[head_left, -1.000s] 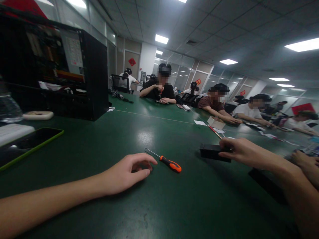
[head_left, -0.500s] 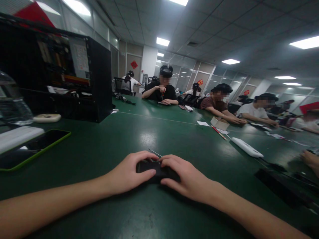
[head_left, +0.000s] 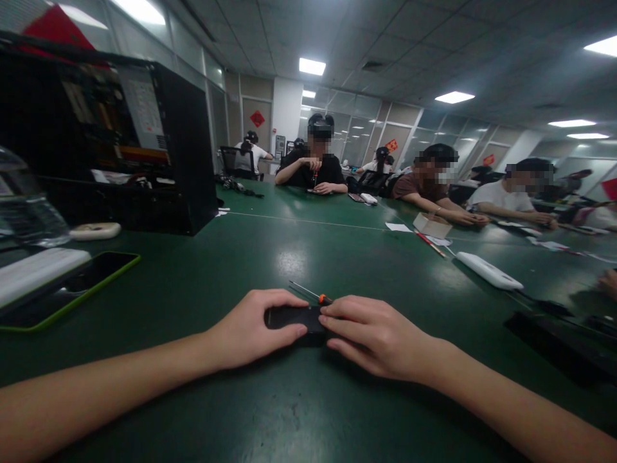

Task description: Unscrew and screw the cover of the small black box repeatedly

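A flat black rectangular case (head_left: pixel 289 316) lies on the green table in front of me; its exact kind cannot be made out. My left hand (head_left: pixel 258 328) grips its left end, thumb along the near edge and fingers along the far one. Over the right end rests my right hand (head_left: pixel 369 331), fingers bent across the top and the thumb at the near side, hiding that end. Just behind the case is a screwdriver (head_left: pixel 324 299) with an orange and black handle, its thin shaft pointing left and away. My right fingers partly cover the handle.
To the left stand an open computer case (head_left: pixel 187 148), a water bottle (head_left: pixel 26 199) and a green-edged phone (head_left: pixel 72 289). A white power bank-like block (head_left: pixel 489 270), a small box (head_left: pixel 432 225) and dark cabled gear (head_left: pixel 549 347) lie right. Several people sit around the table.
My right hand has shifted slightly right along the black case, uncovering more of its top and the screwdriver's orange handle. My left hand keeps its hold. The view has turned slightly.
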`<state>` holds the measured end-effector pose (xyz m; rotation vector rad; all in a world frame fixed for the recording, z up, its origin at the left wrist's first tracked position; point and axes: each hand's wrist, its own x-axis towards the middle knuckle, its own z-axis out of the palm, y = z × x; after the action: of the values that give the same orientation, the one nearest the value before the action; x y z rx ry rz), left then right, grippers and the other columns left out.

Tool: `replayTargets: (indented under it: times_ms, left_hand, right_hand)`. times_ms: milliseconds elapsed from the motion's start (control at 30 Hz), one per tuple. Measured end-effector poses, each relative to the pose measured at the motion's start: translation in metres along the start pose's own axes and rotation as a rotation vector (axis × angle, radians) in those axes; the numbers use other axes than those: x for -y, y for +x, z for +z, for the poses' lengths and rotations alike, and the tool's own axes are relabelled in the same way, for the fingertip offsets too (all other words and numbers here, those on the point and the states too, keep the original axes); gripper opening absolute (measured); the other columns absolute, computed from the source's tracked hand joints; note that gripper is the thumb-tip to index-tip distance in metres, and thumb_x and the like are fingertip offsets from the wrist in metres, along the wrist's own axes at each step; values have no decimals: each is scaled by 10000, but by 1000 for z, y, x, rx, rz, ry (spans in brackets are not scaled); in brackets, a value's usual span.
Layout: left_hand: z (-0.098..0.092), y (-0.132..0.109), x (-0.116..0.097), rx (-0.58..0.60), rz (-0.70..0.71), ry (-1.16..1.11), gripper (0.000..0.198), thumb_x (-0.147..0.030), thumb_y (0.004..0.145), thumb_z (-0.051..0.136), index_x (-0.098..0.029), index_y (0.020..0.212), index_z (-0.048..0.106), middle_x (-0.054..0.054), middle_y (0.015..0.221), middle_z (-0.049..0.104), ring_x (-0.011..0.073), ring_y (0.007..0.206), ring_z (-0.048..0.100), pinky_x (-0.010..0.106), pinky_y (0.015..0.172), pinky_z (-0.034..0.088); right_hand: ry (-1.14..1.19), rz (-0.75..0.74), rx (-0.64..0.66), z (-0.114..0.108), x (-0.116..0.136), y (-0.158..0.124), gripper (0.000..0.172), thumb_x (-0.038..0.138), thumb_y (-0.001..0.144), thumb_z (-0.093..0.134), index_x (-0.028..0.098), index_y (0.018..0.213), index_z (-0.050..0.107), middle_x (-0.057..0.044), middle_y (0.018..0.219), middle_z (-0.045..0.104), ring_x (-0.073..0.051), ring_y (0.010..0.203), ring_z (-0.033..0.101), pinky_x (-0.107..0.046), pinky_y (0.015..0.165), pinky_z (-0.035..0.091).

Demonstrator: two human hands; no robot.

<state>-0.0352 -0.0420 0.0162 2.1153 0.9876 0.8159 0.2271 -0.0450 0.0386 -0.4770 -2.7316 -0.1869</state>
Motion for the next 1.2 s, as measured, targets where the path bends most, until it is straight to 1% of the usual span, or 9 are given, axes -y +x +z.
replayTargets:
  times_ms: [300,400,500,600,700,867,967,1067,1200]
  left_hand:
    - [0,-1,3,-13,88,53,345,-304,883,704,-170,1199,733,60,1132,756,226,1025,694,333,928,516]
    - [0,-1,4,-12,79,83,352,-318,892,699,-178,1214,723,59,1131,752,227,1015,691,334,909,517]
    - [-1,-1,4,5,93,81,340,-303,904,692,-187,1223,715,55,1199,732,224,1085,674,322,957,501]
    - [-3,-1,5,34,132,67,342,-300,927,674,-204,1254,700,49,1270,703,218,1163,647,308,1006,480]
    - [-4,-1,7,64,158,62,340,-314,955,644,-222,1279,687,44,1283,696,211,1164,646,306,1005,479]
    - [-4,-1,7,81,141,66,331,-324,964,633,-228,1276,684,37,1267,703,209,1146,650,308,988,480]
    - [-4,-1,6,85,90,48,348,-337,954,648,-244,1288,673,24,1266,705,211,1147,647,313,986,480]
    - [-4,-1,4,79,42,26,351,-351,947,655,-257,1285,672,14,1256,708,212,1136,650,314,975,484]
    - [-3,-2,2,71,28,22,336,-337,941,658,-245,1264,685,15,1252,711,216,1143,647,315,993,474]
  right_hand:
    - [66,25,18,6,-3,3,398,339,990,557,140,1329,616,-162,1293,612,-240,1172,590,-389,1002,518]
    - [76,185,32,5,-13,-1,356,369,1008,519,183,1283,648,-137,1279,622,-227,1140,607,-384,976,525]
    - [38,376,142,5,-24,-6,410,408,988,544,181,1320,624,-141,1202,648,-244,1052,636,-401,896,552]
    - [85,435,209,5,-34,-9,335,330,981,548,186,1264,657,-111,1083,680,-220,948,653,-375,838,555]
    - [185,483,43,0,-37,-8,264,280,945,601,180,1176,680,-89,1061,702,-201,933,673,-358,850,557]
    - [402,620,-510,-17,-28,-4,343,314,897,693,208,1213,613,-61,1048,727,-195,926,719,-358,839,605]
    - [442,585,-746,-26,-14,-2,341,278,894,706,245,1217,601,-36,1049,731,-178,923,727,-331,816,630]
    - [385,498,-828,-30,-2,-1,343,208,905,689,267,1235,617,-25,1077,732,-161,945,723,-296,818,637]
    - [351,402,-794,-28,4,0,428,129,898,679,292,1289,616,-12,1097,729,-142,949,721,-272,849,637]
